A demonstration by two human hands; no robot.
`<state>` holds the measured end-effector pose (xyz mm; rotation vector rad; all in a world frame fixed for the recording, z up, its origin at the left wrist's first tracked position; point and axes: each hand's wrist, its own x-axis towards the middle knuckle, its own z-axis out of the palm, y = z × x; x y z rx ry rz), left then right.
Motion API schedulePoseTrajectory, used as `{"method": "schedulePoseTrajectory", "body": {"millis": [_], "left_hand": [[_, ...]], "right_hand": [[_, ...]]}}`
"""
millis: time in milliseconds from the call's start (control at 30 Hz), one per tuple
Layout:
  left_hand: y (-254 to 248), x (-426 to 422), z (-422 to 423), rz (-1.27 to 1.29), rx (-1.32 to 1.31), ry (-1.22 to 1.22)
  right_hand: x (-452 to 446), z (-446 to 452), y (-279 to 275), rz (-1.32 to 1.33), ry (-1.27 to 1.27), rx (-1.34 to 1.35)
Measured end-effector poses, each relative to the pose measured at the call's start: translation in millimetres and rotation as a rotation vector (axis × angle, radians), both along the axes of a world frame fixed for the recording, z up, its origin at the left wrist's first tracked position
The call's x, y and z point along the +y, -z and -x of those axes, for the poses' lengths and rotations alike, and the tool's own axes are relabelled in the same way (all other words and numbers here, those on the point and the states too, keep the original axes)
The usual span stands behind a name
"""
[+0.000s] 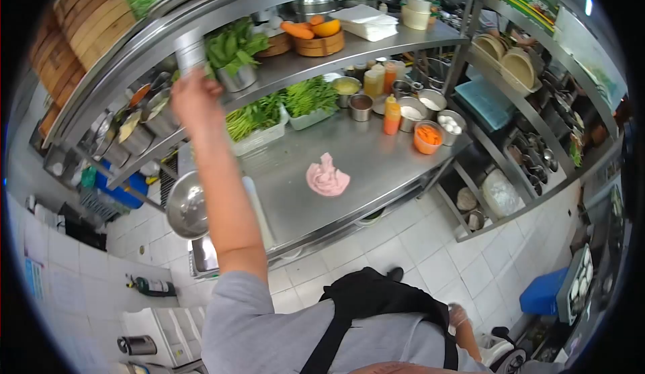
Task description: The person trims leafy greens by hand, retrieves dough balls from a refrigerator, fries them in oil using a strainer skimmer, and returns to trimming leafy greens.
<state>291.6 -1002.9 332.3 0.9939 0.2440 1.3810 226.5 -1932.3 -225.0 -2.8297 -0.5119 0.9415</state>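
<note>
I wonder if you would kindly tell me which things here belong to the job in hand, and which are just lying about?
In use, it seems:
silvery container, blurred, at the left hand

Lying about, as far as I can judge:
crumpled pink cloth
bamboo steamers
orange squeeze bottle
fire extinguisher

My sleeve (235,303) is plain grey, my apron (376,292) black; the crumpled thing (327,178) is pale pink, the surface (282,186) silver-grey, the carrots (297,30) orange.
</note>
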Motion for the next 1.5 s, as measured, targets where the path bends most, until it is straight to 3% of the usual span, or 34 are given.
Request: {"method": "schedulePoseTrajectory", "body": {"millis": [33,67,100,133,167,200,367,433,567,633,700,733,767,800,833,867,900,933,967,1000,1033,1067,1100,1133,1167,1233,1333,1400,1433,1500], "left_hand": [[-2,-34,-47,-0.024,0.012,0.026],[-5,-56,-79,0.029,-0.017,0.072],[-10,-72,-105,0.077,-0.042,0.119],[-12,-64,-124,0.127,-0.07,0.04],[-14,-57,-130,0.121,-0.1,-0.012],[-16,-43,-129,0.108,-0.11,-0.065],[-33,-105,-178,0.025,0.008,-0.077],[-30,-148,-215,0.03,0.079,0.068],[-52,-148,-293,0.023,0.087,-0.035],[-73,-146,-311,0.179,0.08,-0.071],[-65,-154,-319,0.218,0.048,-0.079],[-43,-137,-340,0.249,-0.059,-0.18],[-6,-146,-330,0.211,0.035,0.118],[35,-157,-330,-0.119,0.06,0.345],[69,-209,-339,0.113,0.059,0.206],[104,-264,-332,0.08,0.345,0.161],[175,-309,-346,-0.009,0.455,0.275],[225,-412,-339,0.131,0.547,0.504],[281,-490,-324,-0.044,1.051,0.644],[371,-512,-351,0.511,0.764,1.442],[408,-617,-308,-0.113,1.413,1.322],[474,-687,-305,0.245,1.492,1.423],[485,-770,-302,0.119,1.596,1.558],[458,-860,-302,-0.264,1.628,1.659],[445,-933,-315,-0.594,1.516,1.853],[429,-1054,-342,-1.033,1.049,1.984],[418,-1199,-397,-1.168,0.81,2.138],[411,-1292,-441,-1.055,0.8,2.436],[410,-1328,-453,-1.019,0.789,2.447],[404,-1395,-483,-1.102,0.6,2.775]], "right_hand": [[-30,25,34,0.059,0.213,0.078],[-28,44,-16,0.057,0.225,0.028],[-47,59,10,0.003,0.408,0.082],[-63,85,-6,-0.131,0.444,-0.013],[-20,93,-81,-0.172,0.753,-0.019],[-2,108,-107,-0.353,0.927,-0.042],[-24,147,-64,-0.337,1.156,0.059],[-33,146,-51,-0.325,1.165,0.09],[-83,121,-3,-0.32,1.126,0.123],[-128,111,46,-0.293,1.034,0.126],[-191,112,139,-0.236,0.766,0.067],[-205,123,167,-0.162,0.226,-0.238],[-229,86,167,-0.281,0.652,0.028],[-246,44,157,-0.366,1.124,0.183],[-236,29,77,-0.476,1.219,0.008],[-223,1,4,-0.649,1.388,-0.028],[-237,-19,2,-0.861,1.57,-0.013],[-244,-45,-21,-1.066,1.643,0.097],[-259,-76,-18,-1.132,1.635,0.15],[-283,-105,14,-1.01,1.461,0.034],[-298,-134,-28,-1.036,1.413,0.009],[-302,-183,-92,-1.06,1.345,-0.009],[-316,-223,-108,-1.058,1.31,-0.059],[-339,-255,-122,-1.057,1.258,-0.11],[-359,-297,-111,-1.023,1.213,-0.257],[-395,-368,-108,-0.959,1.165,-0.397],[-443,-446,-142,-0.969,1.269,-0.469],[-499,-487,-156,-0.87,1.276,-0.588],[-534,-494,-159,-0.844,1.271,-0.576],[-622,-501,-173,-0.752,1.361,-0.554]]}}
